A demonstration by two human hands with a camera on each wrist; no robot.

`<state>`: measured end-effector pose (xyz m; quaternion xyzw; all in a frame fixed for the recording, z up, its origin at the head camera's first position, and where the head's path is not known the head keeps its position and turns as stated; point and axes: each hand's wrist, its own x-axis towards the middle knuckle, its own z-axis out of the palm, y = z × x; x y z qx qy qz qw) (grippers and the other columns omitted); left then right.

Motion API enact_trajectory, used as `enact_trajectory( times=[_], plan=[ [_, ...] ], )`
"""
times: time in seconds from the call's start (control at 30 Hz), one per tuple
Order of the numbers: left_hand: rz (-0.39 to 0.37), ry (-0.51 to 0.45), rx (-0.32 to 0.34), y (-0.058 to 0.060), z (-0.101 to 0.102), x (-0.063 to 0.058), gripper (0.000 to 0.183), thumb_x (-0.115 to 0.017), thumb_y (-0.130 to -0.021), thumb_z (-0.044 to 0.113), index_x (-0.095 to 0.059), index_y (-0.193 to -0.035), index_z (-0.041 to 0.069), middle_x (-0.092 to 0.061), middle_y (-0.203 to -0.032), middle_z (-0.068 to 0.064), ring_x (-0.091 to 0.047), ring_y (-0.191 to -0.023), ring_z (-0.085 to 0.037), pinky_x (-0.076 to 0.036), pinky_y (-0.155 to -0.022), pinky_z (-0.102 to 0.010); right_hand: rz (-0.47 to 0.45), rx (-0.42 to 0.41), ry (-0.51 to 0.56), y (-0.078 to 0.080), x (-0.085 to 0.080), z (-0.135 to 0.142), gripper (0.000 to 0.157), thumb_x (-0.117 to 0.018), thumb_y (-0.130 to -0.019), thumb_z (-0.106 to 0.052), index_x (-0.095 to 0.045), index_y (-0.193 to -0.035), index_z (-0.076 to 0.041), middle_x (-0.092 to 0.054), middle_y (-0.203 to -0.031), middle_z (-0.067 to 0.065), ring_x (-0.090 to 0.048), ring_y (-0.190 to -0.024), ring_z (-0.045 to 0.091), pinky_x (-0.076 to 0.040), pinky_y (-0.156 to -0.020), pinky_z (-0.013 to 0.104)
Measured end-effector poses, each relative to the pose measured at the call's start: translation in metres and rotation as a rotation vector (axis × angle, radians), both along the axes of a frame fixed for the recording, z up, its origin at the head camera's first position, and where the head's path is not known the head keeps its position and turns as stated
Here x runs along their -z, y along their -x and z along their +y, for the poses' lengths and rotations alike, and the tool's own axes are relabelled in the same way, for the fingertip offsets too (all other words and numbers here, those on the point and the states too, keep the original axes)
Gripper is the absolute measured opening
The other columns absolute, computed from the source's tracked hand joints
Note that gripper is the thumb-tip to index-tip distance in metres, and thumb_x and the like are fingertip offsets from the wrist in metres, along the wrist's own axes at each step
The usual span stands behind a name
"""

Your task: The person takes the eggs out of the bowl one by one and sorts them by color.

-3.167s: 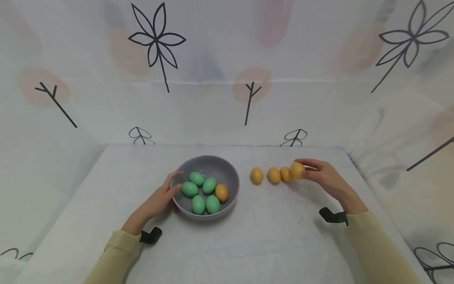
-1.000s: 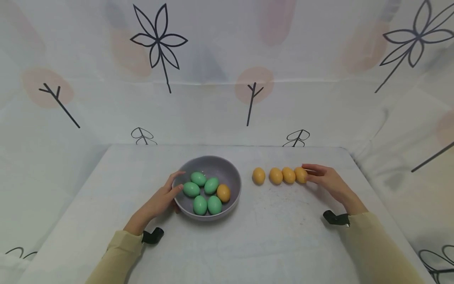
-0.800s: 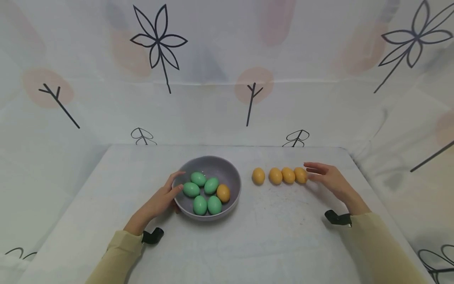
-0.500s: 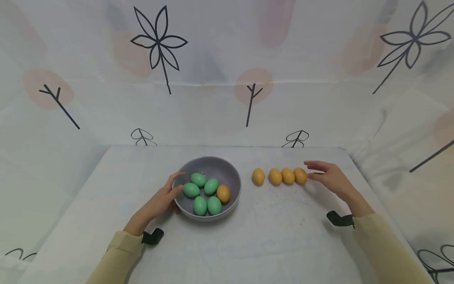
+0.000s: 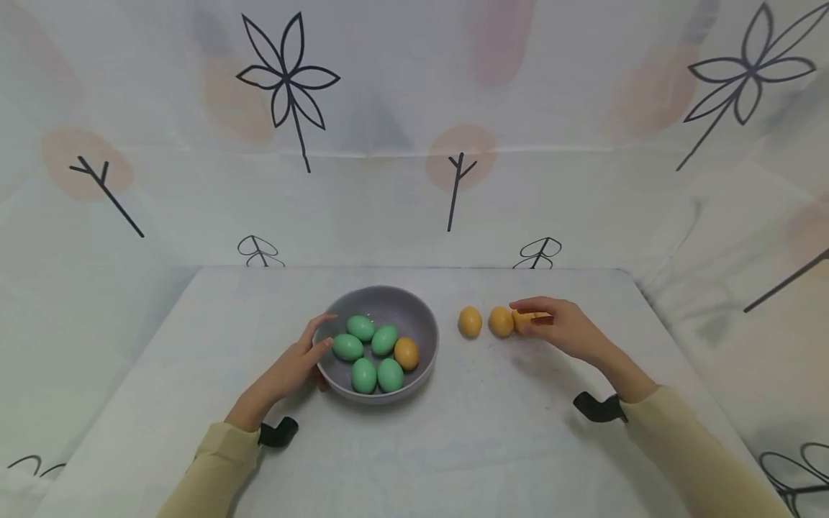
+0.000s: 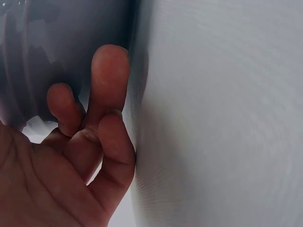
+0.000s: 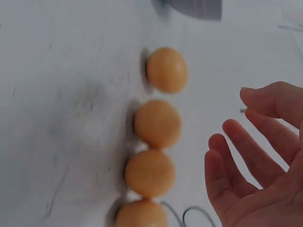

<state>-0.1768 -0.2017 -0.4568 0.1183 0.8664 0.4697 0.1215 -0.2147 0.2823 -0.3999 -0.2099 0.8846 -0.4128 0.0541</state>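
My left hand (image 5: 301, 356) holds the grey bowl (image 5: 424, 316) by its left side, thumb over the rim; in the left wrist view its curled fingers (image 6: 110, 71) lie against the bowl's outer wall. Inside are several green eggs (image 5: 360, 328) and one orange egg (image 5: 406, 353). Right of the bowl, several orange eggs (image 5: 470, 321) stand in a row on the table. My right hand (image 5: 566, 331) hovers over the row's right end, hiding part of it in the head view. The right wrist view shows its fingers spread apart with nothing between them, beside the eggs (image 7: 158, 124).
A white cloth covers the table (image 5: 414, 460). Behind it rises a pale backdrop (image 5: 363, 201) with leaf and twig drawings. Each wrist wears a black camera mount, such as the right mount (image 5: 597, 408).
My right hand has let go of an orange egg at the row's right end, drawn back slightly right, then moved left over the row. My left hand has stayed on the bowl.
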Motion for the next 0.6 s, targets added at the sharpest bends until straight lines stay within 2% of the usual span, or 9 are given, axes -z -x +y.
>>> enact_trajectory(
  times=[0.17, 0.47, 0.6],
  plan=[
    [-0.006, -0.002, 0.012, 0.001, 0.002, 0.0, 0.051, -0.034, -0.109, 0.044, -0.018, -0.155, 0.029, -0.064, -0.064, -0.009, -0.065, -0.061, -0.025, -0.044, -0.087, -0.044, 0.005, -0.075, 0.004, -0.005, -0.002, -0.025, 0.036, -0.068, -0.092, -0.002, -0.064, -0.128, 0.0, -0.062, -0.129, 0.016, -0.057, -0.118, 0.037, -0.047, -0.096, 0.05],
    [-0.023, -0.001, 0.04, 0.0, 0.0, -0.003, 0.053, -0.034, -0.108, 0.044, -0.015, -0.155, 0.03, -0.063, -0.061, -0.01, -0.065, -0.06, -0.027, -0.041, -0.091, -0.045, 0.02, -0.212, 0.019, -0.008, -0.01, -0.065, 0.035, -0.072, -0.091, -0.008, -0.067, -0.126, -0.006, -0.065, -0.126, 0.009, -0.06, -0.114, 0.031, -0.051, -0.092, 0.038],
    [-0.031, 0.019, 0.04, 0.0, -0.001, -0.006, 0.052, -0.033, -0.108, 0.045, -0.015, -0.155, 0.031, -0.062, -0.061, -0.011, -0.063, -0.057, -0.028, -0.048, -0.073, -0.04, 0.031, -0.289, 0.038, -0.005, -0.018, -0.082, 0.033, -0.07, -0.093, -0.008, -0.067, -0.126, -0.008, -0.066, -0.124, 0.006, -0.062, -0.112, 0.029, -0.051, -0.091, 0.036]
  ],
)
